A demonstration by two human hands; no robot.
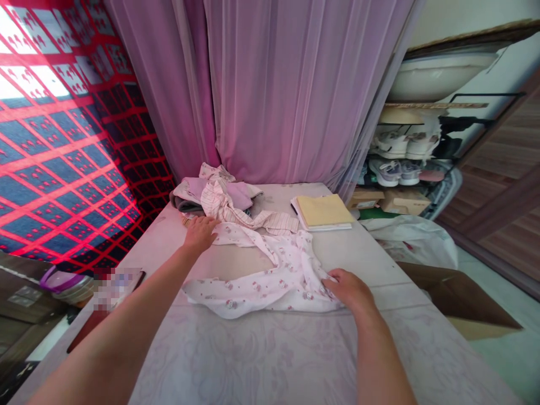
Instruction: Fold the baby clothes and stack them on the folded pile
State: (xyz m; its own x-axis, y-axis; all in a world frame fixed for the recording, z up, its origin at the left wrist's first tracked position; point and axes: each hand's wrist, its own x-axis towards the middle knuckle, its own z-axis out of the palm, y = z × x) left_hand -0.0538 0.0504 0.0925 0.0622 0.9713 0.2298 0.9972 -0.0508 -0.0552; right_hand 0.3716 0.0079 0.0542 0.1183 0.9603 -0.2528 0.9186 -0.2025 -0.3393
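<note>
A pair of small pale pink trousers (291,270) with a printed cartoon pattern lies spread on the covered table, its two legs pointing left. My left hand (201,232) is closed on the end of the far leg, beside the clothes pile. At the right, my right hand (349,288) pinches the waist edge between thumb and fingers. Just beyond the far leg, a striped pink garment (223,203) trails from the pile of crumpled clothes (192,191).
Folded yellow cloth (324,210) lies on white sheets at the table's far right. An open cardboard box (455,298) stands by the right edge. A dark red flat object (88,326) lies at the left edge. Purple curtains (287,95) hang behind; a shoe rack (405,146) is beyond.
</note>
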